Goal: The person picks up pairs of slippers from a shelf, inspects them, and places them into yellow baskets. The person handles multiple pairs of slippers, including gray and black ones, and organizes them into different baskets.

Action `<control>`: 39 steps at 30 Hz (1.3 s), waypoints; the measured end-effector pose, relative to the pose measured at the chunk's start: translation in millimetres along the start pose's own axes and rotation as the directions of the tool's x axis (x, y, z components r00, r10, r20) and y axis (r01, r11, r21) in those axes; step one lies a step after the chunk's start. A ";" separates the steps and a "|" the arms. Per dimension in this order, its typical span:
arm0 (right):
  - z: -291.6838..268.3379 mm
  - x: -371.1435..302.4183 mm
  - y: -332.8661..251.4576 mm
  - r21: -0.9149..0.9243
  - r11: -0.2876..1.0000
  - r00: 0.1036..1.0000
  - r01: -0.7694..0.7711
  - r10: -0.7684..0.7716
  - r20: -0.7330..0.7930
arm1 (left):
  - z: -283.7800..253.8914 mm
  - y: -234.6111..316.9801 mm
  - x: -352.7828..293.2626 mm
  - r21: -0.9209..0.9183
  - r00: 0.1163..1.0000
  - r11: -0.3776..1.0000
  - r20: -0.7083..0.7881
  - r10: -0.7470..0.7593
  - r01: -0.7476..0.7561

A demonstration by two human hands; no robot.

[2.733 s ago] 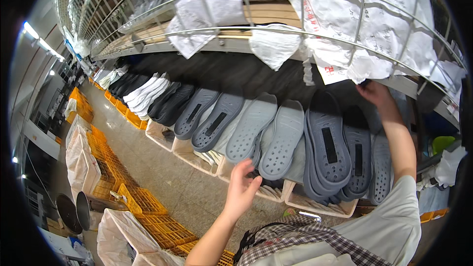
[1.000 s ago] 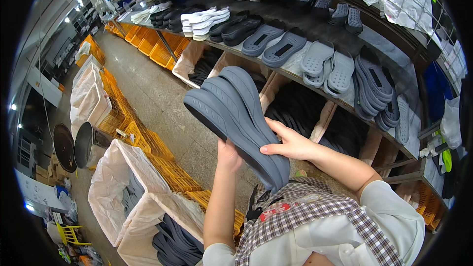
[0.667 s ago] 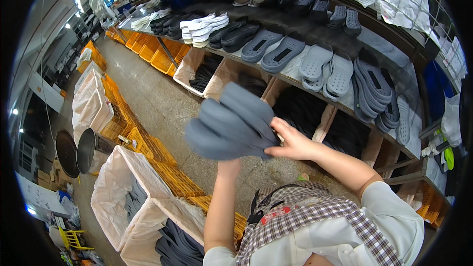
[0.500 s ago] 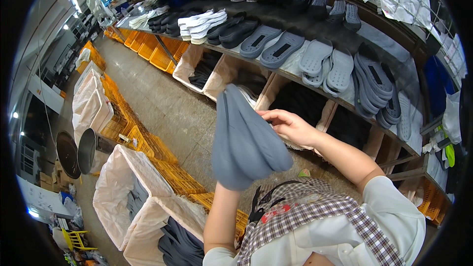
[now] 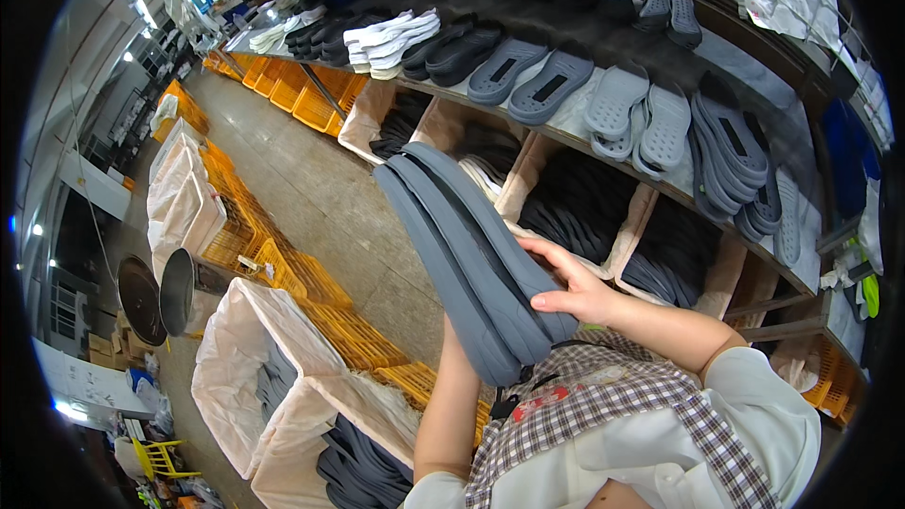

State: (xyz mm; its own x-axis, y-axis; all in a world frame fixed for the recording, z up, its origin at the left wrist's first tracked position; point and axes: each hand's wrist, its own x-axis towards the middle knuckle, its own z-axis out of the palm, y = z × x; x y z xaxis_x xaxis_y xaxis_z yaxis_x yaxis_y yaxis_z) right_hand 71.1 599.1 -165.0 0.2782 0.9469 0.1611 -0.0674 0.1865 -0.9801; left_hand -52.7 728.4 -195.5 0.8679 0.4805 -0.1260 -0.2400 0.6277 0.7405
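A small stack of dark grey shoe soles (image 5: 451,250) is held up in front of me, tilted with the far ends toward the upper left. My right hand (image 5: 575,285) is closed on the near right edge, its thumb on the near end of the outermost sole. Below the stack, my left hand (image 5: 454,344) supports it; only the wrist and part of the hand show, and the fingers are hidden behind the soles.
On the long bench (image 5: 566,139) stand rows of grey soles (image 5: 551,91), white soles (image 5: 391,41) and black ones. Lined bins under it hold dark soles (image 5: 580,203). At the left are lined bins (image 5: 311,382) with grey soles, yellow crates (image 5: 330,320) and a round metal drum (image 5: 177,292).
The soles have turned from a bunched, overlapping bundle to a spread stack with edges showing. My right hand has moved from their side edge to grip the near end.
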 end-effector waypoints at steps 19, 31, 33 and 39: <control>-18.4 -27.1 31.2 -0.038 0.987 0.988 0.154 -0.153 0.019 | -24.7 -12.3 32.6 -0.058 0.987 0.998 0.156 0.047 -0.039; -24.7 -61.4 7.4 -0.550 0.833 0.879 -0.049 -0.226 -0.419 | 60.2 -33.8 50.7 0.161 0.945 0.963 0.283 0.163 -0.215; -41.9 -75.2 -2.0 -0.448 0.893 0.814 0.033 -0.284 -0.506 | 93.9 -42.0 52.6 0.263 0.936 0.944 0.335 0.105 -0.200; -110.1 -158.3 -83.3 0.264 0.929 0.565 0.260 0.075 -0.822 | 152.5 -48.8 60.1 0.403 0.676 0.854 0.732 -0.085 -0.330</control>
State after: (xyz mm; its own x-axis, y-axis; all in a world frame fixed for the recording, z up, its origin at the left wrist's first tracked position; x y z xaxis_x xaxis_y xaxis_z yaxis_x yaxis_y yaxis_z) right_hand 138.2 404.8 -121.6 0.9394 0.3341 -0.0773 -0.2428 0.4889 -0.8378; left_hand 77.6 633.2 -138.6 0.9253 -0.1768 0.3355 -0.3157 0.1308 0.9398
